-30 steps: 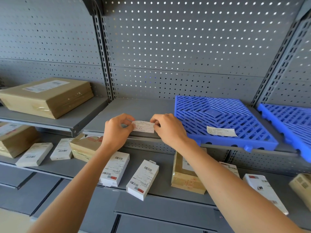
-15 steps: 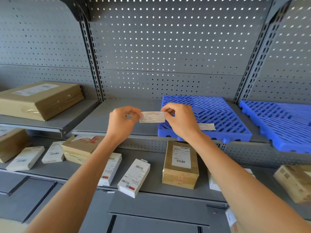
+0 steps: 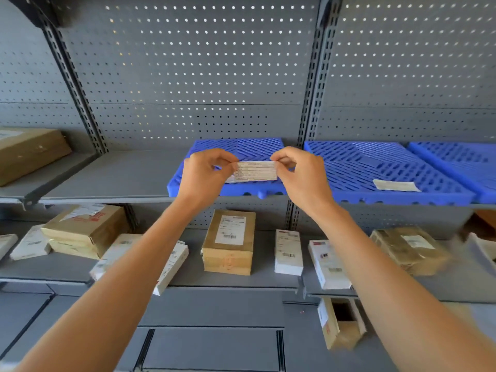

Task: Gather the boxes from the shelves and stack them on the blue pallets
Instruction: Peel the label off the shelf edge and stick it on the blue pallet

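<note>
Grey perforated metal shelving (image 3: 204, 76) fills the head view, with three blue pallets lying flat on the upper shelf: a left pallet (image 3: 241, 146), a middle pallet (image 3: 375, 167) and a right pallet (image 3: 461, 162) partly cut off by the frame edge. Both arms reach up in front of the left pallet. The left hand (image 3: 204, 173) and the right hand (image 3: 303, 175) each pinch one end of a small printed paper label (image 3: 256, 171) between thumb and fingers, so each grip is grasping the label, held level just above the pallet's front edge. Another paper slip (image 3: 396, 185) lies on the middle pallet. On the lower shelf sit the boxes: a brown cardboard box (image 3: 228, 242) at centre, a white box (image 3: 288, 252) just beside it, stacked brown boxes (image 3: 86, 232) to the left, and a brown parcel (image 3: 408, 249) to the right. A large brown box (image 3: 29, 154) rests on the upper shelf at far left.
</note>
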{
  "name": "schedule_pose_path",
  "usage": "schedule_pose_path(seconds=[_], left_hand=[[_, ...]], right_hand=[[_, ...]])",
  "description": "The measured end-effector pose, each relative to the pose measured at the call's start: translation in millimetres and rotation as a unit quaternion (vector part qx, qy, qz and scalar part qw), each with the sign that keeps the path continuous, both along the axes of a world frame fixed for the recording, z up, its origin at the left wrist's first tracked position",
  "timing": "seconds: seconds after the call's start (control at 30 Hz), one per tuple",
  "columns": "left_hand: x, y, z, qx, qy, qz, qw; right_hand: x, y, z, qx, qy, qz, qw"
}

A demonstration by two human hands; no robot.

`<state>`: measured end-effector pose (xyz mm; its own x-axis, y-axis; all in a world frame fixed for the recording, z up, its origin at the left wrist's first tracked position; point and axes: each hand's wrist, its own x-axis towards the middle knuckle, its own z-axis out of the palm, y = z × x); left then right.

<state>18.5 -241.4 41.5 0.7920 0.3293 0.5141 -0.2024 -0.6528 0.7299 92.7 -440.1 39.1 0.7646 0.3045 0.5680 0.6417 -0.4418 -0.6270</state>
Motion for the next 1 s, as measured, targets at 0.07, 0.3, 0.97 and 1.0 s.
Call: schedule_pose_path(seconds=[0.07, 0.3, 0.97, 1.0], left_hand=[[5.4, -36.8, -1.2, -0.005, 0.005, -0.017, 1.000], [26.1, -150.1, -7.5, -0.001, 0.012, -0.061, 0.998], [151.6, -375.9, -8.6, 0.050, 0.018, -0.250, 0.967], [160.3, -383.1, -7.7, 0.052, 0.014, -0.255, 0.965]], right_hand=[[1.4, -37.0, -2.4, -0.003, 0.006, -0.013, 1.000], [1.9, -156.4, -10.1, 0.006, 0.015, -0.058, 0.998], [51.1, -393.8, -15.7, 0.015, 0.007, -0.238, 0.971], [58.3, -401.1, -14.9, 0.014, 0.004, -0.243, 0.970]])
